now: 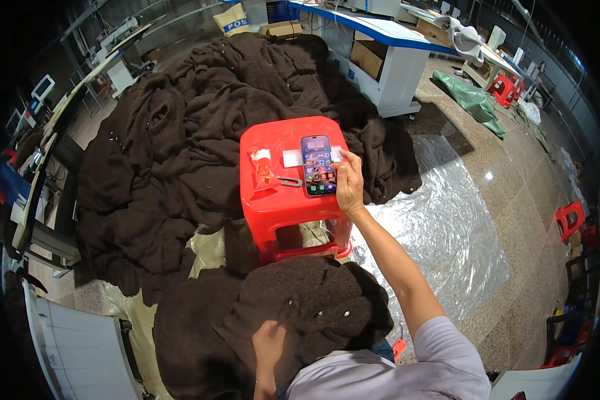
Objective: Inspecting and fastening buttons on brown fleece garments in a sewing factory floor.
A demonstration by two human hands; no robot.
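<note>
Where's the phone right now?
Head view: the phone is over the red stool, right of the small packet, the right hand at the phone's right edge.

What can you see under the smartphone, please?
White material shows at both sides of the smartphone, on the red plastic stool; the phone hides whether it joins underneath.

Wide head view, facing down, near hands point(351, 183).

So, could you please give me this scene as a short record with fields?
Left hand: on the brown cloth over the lap
Right hand: at the right edge of the phone; grip unclear
Red stool: bears phone, white paper, red packet, small tool
Behind stool: large brown heap
Floor, right: shiny plastic sheet; green sheet farther back
</note>
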